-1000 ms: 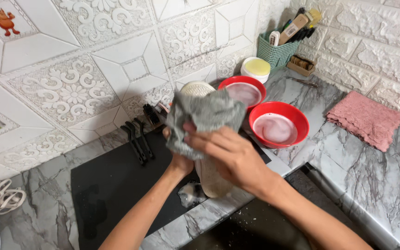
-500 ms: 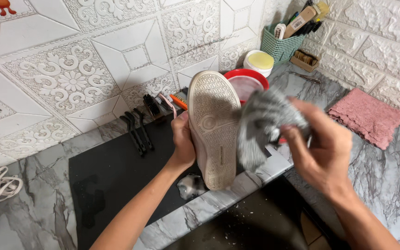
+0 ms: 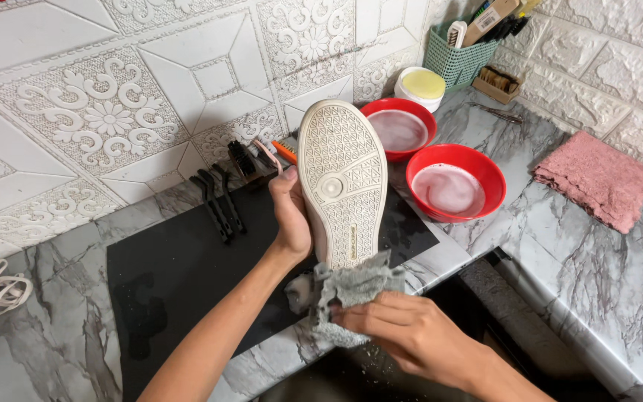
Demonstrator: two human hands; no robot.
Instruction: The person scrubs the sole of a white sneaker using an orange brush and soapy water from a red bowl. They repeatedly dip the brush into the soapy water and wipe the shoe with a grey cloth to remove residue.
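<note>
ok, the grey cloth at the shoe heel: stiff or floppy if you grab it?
Probably floppy: the grey cloth bunches in folds under the right hand and wraps the heel of the shoe. Likely light, since loose corners hang without sagging far. Possibly damp, given the two red bowls of cloudy liquid nearby, so it may cling rather than slide.

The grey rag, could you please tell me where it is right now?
In the head view, the crumpled grey cloth rag is low and centre, gripped by the right hand against the heel of the white rubber-soled shoe.
</note>
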